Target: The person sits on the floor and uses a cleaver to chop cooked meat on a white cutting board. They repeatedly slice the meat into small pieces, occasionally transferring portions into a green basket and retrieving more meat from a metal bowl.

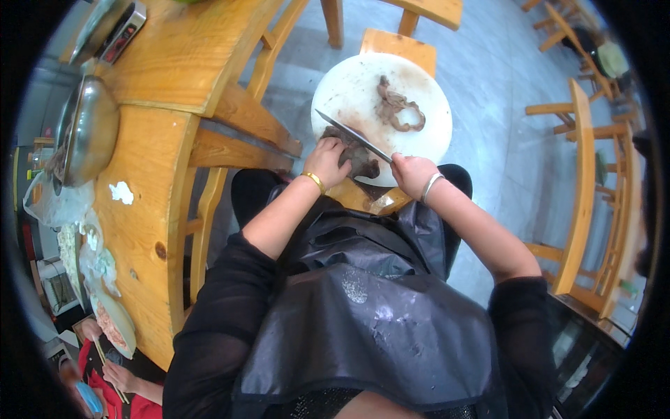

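A round white cutting board (345,86) rests on a wooden stool (400,43) before my knees. My left hand (328,163) presses a dark, soft piece of meat or offal (361,162) against the board's near left part. In my right hand (413,175) is the handle of a kitchen knife (353,135). Its blade slants up and left across the far side of that piece, tip near the board's left edge. Farther off on the board lies a curled, brownish strip of meat or offal (390,107), apart from both hands.
Along the left runs a wooden table (141,220), bearing a steel bowl (97,133), plastic bags (60,196) and a dish of pinkish minced food (128,332). Another person's hand (119,376) holds chopsticks (100,350) at lower left. A wooden bench (576,194) stands at right.
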`<state>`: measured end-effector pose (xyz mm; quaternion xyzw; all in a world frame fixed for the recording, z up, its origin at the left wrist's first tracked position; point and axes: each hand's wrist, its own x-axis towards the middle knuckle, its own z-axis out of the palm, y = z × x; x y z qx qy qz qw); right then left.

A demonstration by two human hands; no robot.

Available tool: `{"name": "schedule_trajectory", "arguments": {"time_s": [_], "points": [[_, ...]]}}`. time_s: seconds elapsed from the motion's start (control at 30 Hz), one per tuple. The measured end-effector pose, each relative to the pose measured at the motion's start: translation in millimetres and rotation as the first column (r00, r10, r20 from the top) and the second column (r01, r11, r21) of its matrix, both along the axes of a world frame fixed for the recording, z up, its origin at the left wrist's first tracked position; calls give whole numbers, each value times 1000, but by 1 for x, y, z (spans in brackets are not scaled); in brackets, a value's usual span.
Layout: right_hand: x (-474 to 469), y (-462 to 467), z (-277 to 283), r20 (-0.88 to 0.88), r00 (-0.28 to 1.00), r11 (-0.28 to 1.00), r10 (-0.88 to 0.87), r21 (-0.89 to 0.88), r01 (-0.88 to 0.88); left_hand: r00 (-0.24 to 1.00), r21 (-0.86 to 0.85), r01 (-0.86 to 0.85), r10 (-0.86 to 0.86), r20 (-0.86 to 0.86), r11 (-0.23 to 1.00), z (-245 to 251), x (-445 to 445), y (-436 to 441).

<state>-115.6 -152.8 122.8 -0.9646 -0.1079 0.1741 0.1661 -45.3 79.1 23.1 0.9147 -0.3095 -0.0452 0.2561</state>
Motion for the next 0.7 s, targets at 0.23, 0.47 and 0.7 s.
{"name": "schedule_trajectory", "arguments": {"time_s": [0.23,0.47,0.7], "points": [[-1,-1,11,-90,995,997,33,-66,-39,1000,-50,-15,16,10,999,-3,0,-2],[0,8,-9,-215,974,976,74,-183,-115,999,-10,-52,52,-5,999,-10,-4,-3],[32,45,-31,-218,975,997,33,-66,-48,1000,74,-14,16,-22,997,-22,1,-5]]}}
